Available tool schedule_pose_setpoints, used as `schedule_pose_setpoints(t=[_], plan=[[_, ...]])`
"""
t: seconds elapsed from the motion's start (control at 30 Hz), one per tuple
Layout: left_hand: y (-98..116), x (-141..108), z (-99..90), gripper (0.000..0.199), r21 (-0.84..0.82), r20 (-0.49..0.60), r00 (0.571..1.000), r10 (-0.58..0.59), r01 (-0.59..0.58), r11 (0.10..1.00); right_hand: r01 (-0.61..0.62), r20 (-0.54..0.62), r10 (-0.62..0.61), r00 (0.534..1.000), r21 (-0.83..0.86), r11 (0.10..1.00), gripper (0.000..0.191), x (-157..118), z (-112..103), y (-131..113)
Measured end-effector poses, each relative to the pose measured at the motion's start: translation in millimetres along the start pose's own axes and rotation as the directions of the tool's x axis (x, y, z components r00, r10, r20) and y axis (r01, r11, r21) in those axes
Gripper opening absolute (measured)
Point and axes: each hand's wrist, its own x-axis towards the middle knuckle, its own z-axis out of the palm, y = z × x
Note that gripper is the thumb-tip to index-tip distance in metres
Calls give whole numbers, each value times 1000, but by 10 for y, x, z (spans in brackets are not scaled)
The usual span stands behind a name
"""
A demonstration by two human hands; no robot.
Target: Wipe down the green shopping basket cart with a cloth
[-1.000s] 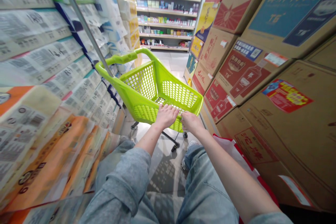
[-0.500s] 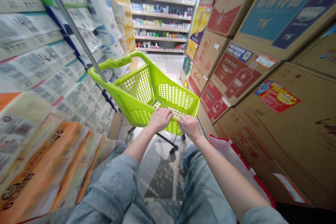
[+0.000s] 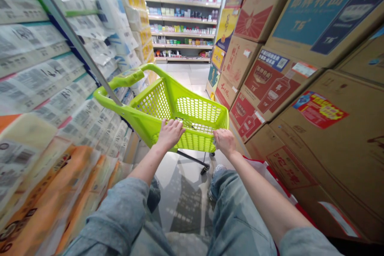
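Observation:
A lime-green plastic shopping cart [image 3: 195, 141] with latticed walls stands at an angle in the aisle in front of me. Its basket shows nothing inside, and its push handle [image 3: 127, 78] points to the far left. My left hand [image 3: 169, 133] is hooked over the near side rim, fingers curling inward over the edge. At the right end of that rim, my right hand [image 3: 225, 141] is closed around the corner. The undersides of both grips are hidden.
Stacked paper packs [image 3: 51, 62] line the left, with orange packs [image 3: 51, 196] nearest me. Cardboard cartons [image 3: 333, 160] rise on the right, a red-edged white bag [image 3: 270, 176] at their foot. Product shelves [image 3: 183, 18] close off the far end. A grey pole [image 3: 81, 44] slants up near the cart handle.
My left hand has slid left along the rim, and my right hand has moved slightly right, so they are farther apart. The cart has turned a little, its handle shifting left.

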Motion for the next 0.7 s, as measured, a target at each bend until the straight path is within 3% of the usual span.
schedule_pose_setpoints(t=[0.2,0.47,0.57,0.7], plan=[[72,-14,-20,31,2,-9,999,-48,48,999,-161,9,162,987,-64,985,39,110,-10,-232],[37,-60,-47,31,7,-6,999,-38,38,999,-105,-13,104,994,-19,994,36,306,25,-728],[24,-73,-53,31,7,-2,1000,-29,29,1000,-19,-29,19,999,-10,1000,35,287,45,-675],[14,-75,-64,31,-18,7,1000,-18,19,1000,67,-28,-68,997,-31,997,34,113,10,-328]])
